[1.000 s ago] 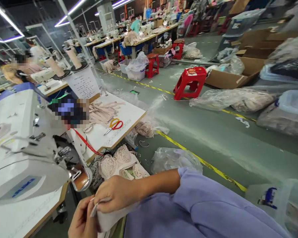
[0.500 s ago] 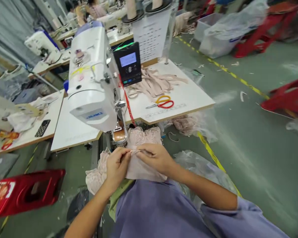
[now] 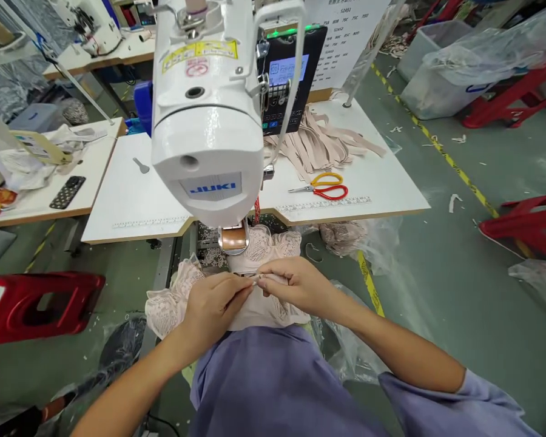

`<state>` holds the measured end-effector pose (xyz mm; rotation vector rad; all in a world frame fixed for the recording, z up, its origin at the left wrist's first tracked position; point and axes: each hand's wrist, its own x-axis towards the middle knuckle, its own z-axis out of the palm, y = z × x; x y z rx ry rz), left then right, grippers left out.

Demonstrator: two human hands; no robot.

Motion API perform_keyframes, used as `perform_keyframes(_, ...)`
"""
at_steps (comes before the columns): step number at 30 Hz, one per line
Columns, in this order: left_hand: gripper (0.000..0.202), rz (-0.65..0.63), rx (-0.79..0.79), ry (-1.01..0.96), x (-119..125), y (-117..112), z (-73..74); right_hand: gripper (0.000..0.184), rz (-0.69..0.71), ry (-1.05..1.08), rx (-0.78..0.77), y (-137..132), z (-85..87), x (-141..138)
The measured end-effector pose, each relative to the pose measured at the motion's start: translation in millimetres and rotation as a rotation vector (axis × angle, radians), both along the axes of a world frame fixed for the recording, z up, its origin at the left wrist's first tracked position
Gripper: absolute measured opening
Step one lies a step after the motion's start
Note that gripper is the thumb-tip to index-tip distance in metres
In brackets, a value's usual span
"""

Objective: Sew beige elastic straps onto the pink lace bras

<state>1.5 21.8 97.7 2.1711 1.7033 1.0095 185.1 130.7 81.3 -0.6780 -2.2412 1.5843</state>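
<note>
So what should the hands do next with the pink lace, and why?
Probably slide the pink lace forward under the sewing machine: left hand and right hand pinch its edge just in front of the head, not under it yet.

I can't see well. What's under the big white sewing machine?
A shiny copper-coloured part and pink lace fabric, held by the left hand and right hand. The machine hides the needle.

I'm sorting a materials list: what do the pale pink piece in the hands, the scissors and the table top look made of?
The pale pink piece: soft lace fabric, by its patterned, scalloped edge. The red-and-yellow-handled scissors: grey metal blades; glossy handles, probably plastic. The white table top: smooth matte laminate, likely over board, given the tan edge.
</note>
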Motion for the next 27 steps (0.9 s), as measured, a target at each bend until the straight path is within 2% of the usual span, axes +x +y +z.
perform_keyframes(4,0.014,-0.011,-0.039,-0.013,-3,5,-2.8,0.021,0.056,-0.011,-0.007,3,2.7,1)
perform_keyframes(7,0.020,0.021,-0.173,-0.002,-7,10,-2.5,0.022,0.076,-0.061,0.076,5,5.3,1)
perform_keyframes(11,0.027,-0.062,-0.273,0.119,-12,16,-6.4,0.020,0.094,-0.125,0.143,7,4.9,-1)
perform_keyframes(13,0.031,-0.068,-0.246,0.219,-13,16,-12.1,0.018,0.072,-0.130,0.132,7,2.7,-2)
perform_keyframes(16,0.030,-0.012,-0.177,0.305,-10,13,-20.1,0.016,-0.020,-0.073,0.182,5,-2.2,-5)
perform_keyframes(20,0.030,0.091,-0.155,0.253,-6,16,-19.9,0.014,-0.084,-0.012,0.368,12,-4.3,-16)
perform_keyframes(23,0.026,0.210,-0.185,0.173,-15,24,-19.7,0.011,-0.047,-0.042,0.368,33,1.7,-35)
perform_keyframes(25,0.019,0.234,-0.077,0.221,-28,28,-25.0,0.013,-0.015,-0.111,0.331,47,8.0,-48)
perform_keyframes(27,0.023,0.149,0.082,0.361,-44,29,-33.6,0.017,0.005,-0.194,0.343,57,14.5,-58)
